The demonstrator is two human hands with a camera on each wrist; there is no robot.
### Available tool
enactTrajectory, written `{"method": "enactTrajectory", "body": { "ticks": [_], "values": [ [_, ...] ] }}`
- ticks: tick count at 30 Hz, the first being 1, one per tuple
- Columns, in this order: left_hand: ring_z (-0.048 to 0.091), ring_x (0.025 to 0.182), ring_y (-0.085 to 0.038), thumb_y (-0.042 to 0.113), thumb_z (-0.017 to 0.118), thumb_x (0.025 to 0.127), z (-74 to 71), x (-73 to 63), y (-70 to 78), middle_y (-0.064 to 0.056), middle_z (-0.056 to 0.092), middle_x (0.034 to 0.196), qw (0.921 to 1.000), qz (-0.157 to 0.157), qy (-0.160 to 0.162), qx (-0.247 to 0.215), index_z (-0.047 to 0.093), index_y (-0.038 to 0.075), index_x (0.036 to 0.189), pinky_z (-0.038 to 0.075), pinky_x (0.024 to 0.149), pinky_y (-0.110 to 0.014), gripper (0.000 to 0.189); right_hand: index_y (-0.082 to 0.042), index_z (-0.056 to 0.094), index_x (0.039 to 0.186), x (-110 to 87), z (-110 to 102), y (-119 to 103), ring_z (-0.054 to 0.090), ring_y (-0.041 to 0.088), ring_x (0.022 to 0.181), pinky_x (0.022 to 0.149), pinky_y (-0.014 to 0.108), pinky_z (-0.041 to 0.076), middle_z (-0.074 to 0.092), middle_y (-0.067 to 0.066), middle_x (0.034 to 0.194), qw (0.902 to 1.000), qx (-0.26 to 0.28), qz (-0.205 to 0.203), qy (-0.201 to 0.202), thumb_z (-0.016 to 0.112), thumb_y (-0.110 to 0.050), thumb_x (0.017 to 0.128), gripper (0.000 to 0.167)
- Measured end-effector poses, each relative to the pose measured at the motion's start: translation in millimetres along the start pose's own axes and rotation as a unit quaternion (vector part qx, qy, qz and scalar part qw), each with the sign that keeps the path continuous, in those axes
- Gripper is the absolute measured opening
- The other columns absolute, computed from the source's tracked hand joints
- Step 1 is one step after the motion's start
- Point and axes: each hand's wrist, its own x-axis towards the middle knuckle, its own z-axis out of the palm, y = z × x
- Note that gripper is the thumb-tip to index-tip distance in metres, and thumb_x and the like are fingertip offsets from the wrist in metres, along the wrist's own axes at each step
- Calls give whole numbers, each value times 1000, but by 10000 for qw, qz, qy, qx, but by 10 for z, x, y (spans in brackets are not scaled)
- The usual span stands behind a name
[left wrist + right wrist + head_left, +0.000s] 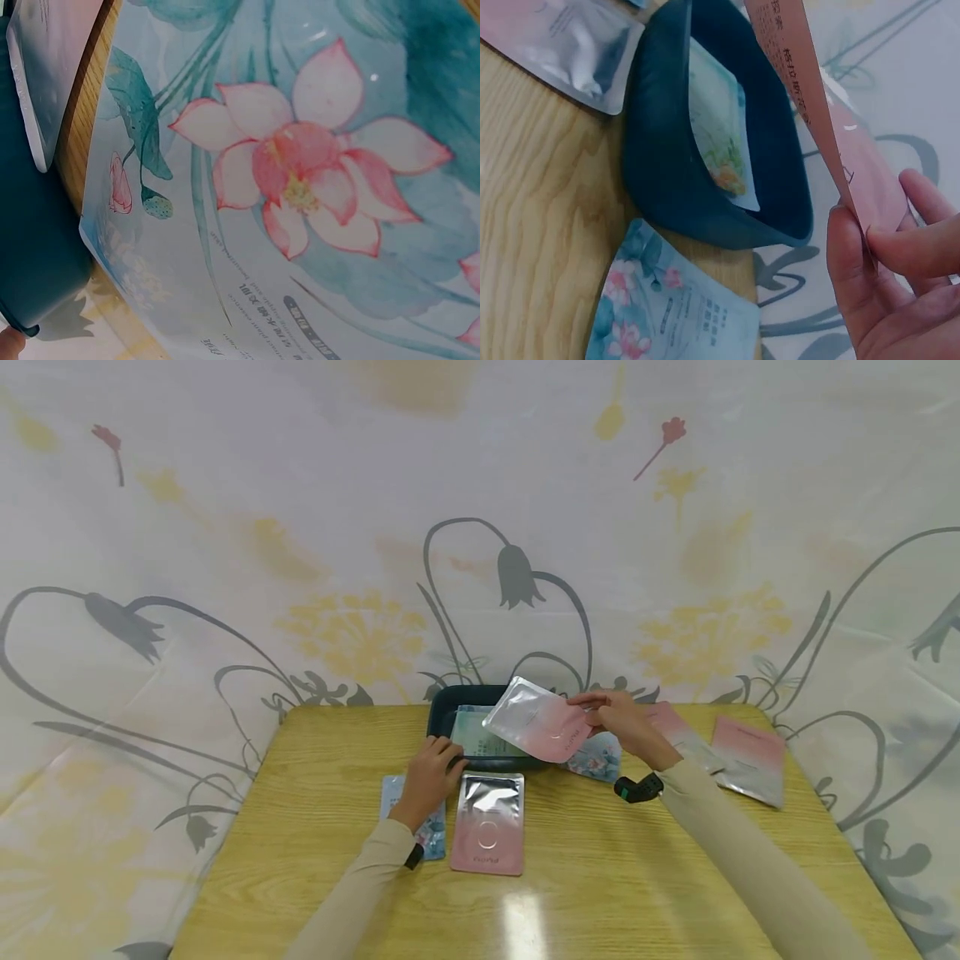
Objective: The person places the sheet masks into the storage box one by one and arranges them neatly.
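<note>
My right hand (pixel 618 718) pinches one end of a pink and silver face mask packet (pixel 540 720) between thumb and fingers. That packet is tilted over the right part of a dark teal plastic box (pixel 438 714). Inside the box lie light green and blue packets (pixel 716 120). At the box's near left rim, my left hand (pixel 433 777) grips the edge; only a fingertip (pixel 10 343) shows in the left wrist view. Beneath my left forearm lies a blue floral packet (pixel 300 172), partly hidden in the head view.
Another pink and silver packet (pixel 487 827) lies in front of the box. A blue floral packet (pixel 667 307) lies at its right side. Two more pink packets (pixel 750 760) (pixel 678 731) rest farther right on the wooden table (pixel 600 877). A flower-patterned cloth (pixel 480 485) hangs behind.
</note>
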Motion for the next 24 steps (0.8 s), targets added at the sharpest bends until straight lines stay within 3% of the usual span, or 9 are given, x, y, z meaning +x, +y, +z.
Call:
{"method": "enactTrajectory", "body": {
  "ticks": [9,18,21,24],
  "values": [
    [47,73,-21,10,80,75,-13,10,3,-4,55,83,9997,118,102,164,68,6,88,47,64,-31,18,7,61,118,427,223,83,54,17,62,61,34,53,54,25,124,9996,-18,-279,-6,43,11,87,36],
    [47,72,-21,11,82,73,-11,42,-31,-3,54,81,9995,76,213,202,67,8,85,47,62,-31,19,10,64,109,821,440,80,54,13,58,53,30,51,65,20,94,9988,-219,-395,-186,38,15,80,40],
    [47,73,-19,13,81,74,10,23,-32,-2,54,82,9996,38,134,246,67,9,86,47,63,-29,18,11,66,104,913,512,75,51,14,53,50,29,49,65,17,87,9983,-473,-229,-270,34,15,78,42],
    [48,73,-18,13,81,75,11,-1,-28,-2,55,83,9997,9,70,234,68,8,87,48,63,-28,17,10,68,100,975,592,77,49,15,55,48,29,48,64,16,89,9931,-1073,-206,-418,34,15,75,42]
  ]
}}
